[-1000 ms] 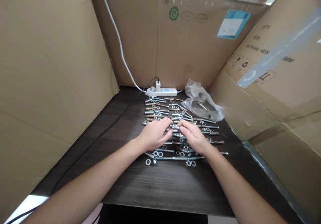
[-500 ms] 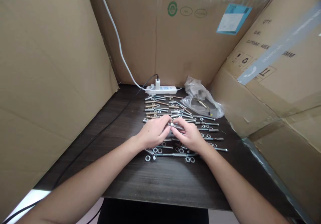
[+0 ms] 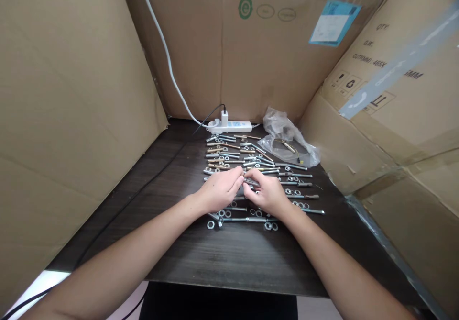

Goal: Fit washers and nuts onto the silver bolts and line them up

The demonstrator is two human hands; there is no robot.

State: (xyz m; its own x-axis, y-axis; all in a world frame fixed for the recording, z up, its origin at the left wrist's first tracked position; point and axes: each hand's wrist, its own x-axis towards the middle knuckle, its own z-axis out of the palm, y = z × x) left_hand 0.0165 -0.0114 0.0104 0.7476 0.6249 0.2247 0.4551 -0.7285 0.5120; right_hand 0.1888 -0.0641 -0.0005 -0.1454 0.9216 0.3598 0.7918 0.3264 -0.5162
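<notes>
Over the rows of hardware, my two hands meet with their fingertips almost touching. A small metal bolt (image 3: 252, 182) lies between them, its shaft running toward the right palm. My right hand (image 3: 268, 194) is closed round it with thumb and index finger. My left hand (image 3: 221, 186) is closed too, its thumb and fingers pinching at the bolt's left end, where small ring-like parts show, partly hidden. Below the hands lie a long bolt (image 3: 234, 220), a washer (image 3: 210, 225) and a hex nut (image 3: 267, 226).
Several rows of bolts, nuts and washers cover the middle of the dark table (image 3: 229, 258). Behind them are a white power strip (image 3: 233, 127) and a clear plastic bag (image 3: 283, 131). A black cable (image 3: 143, 186) crosses on the left. Cardboard walls (image 3: 186, 47) enclose three sides.
The hex nut that showed between my fingertips is now mostly covered. My fingers have shifted slightly around the bolt, and both hands stay in nearly the same place.
</notes>
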